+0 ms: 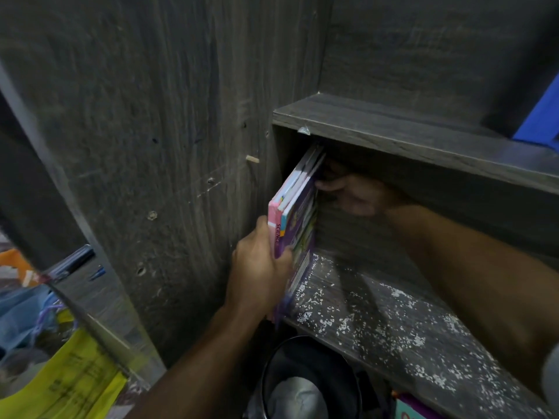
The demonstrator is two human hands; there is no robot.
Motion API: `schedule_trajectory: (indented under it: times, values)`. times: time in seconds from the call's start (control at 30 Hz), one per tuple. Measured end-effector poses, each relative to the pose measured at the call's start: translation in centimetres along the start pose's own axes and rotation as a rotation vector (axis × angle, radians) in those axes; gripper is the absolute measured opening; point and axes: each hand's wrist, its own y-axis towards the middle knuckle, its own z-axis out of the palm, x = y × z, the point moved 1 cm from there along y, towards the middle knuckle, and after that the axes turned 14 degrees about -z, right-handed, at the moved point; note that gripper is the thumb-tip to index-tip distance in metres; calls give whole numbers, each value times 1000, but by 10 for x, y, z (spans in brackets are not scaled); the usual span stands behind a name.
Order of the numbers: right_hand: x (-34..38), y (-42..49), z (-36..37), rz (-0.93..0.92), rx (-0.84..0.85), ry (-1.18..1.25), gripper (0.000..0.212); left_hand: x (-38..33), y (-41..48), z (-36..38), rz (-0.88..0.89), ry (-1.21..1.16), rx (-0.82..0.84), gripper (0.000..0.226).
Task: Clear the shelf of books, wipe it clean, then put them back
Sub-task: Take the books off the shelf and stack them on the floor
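Left hand [260, 267], arm extended, wraps its fingers round upright books [298, 219] at the shelf's [378, 316] left end; right hand [357, 193] reaches deep inside, thumb on them, finger position unclear in shadow.

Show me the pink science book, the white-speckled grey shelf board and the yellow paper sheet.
Pink SCIENCE book [274, 216]: head view, on its spine.
Speckled grey shelf board [363, 322]: head view, bare top surface.
Yellow paper sheet [75, 379]: head view, middle.

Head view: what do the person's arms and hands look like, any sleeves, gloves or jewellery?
Both are bare. The left hand and right hand wear no gloves, and no ring, watch or band shows. A blurred grey patch at the right edge, by the right forearm, may be a sleeve.
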Motion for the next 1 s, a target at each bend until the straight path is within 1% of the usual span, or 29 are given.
schedule_trajectory:
  times: [0.07,0.13,0.2,0.37,0.5,0.67,0.77,0.8,0.87,0.9,1.0]
  values:
    - [3,1,-4,14,77,21,98,4,-1,-4,-15,-56,12,32]
    - [5,1,-3,-6,78,10,95,5,-2,-7,-24,-91,29,32]
    - [6,1,-2,-34,59,21,94,6,-3,-7,-28,-110,38,32]
    - [7,-9,-3,-88,3,1,102,5,-4,-6,-58,-135,26,29]
    - [10,-27,-9,-136,-92,-35,103,0,-2,-6,-67,-147,43,30]
    - [15,-62,-17,-187,-257,-93,82,-10,11,-8,-65,-173,123,33]
    - [17,-82,-20,-221,-337,-140,87,-16,22,-8,-69,-206,223,40]
    - [18,-88,-20,-230,-366,-154,80,-17,25,-6,-81,-220,253,43]
    - [20,-99,-21,-241,-453,-193,54,-19,30,-2,-117,-247,312,45]
    - [21,-105,-20,-246,-498,-202,48,-20,32,0,-129,-252,337,47]
    - [18,-118,-22,-266,-631,-201,54,-23,39,8,-131,-255,408,53]
